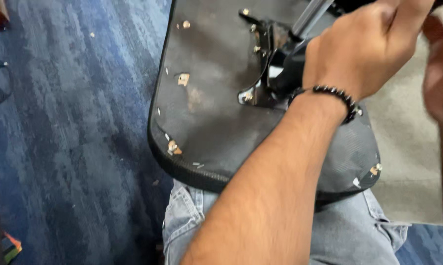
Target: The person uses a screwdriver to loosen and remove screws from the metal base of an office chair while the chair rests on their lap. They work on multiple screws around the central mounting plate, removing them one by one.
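Had the upturned black seat pan (207,122) resting on the lap over the blue carpet (74,122), left hand (364,49) fisted near the metal column (310,17) at the mounting plate (261,93), grip target hidden; right hand (440,73) blurred, grip unclear; plate still bolted on.

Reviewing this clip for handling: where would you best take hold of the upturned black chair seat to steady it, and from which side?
Probably the rounded near-left edge of the chair seat, from the left: it overhangs the jeans-clad lap unobstructed, and its ribbed rim gives a lip to curl fingers round. The middle is crowded by the metal bracket and the left hand, closed near the post. The right hand is blurred.
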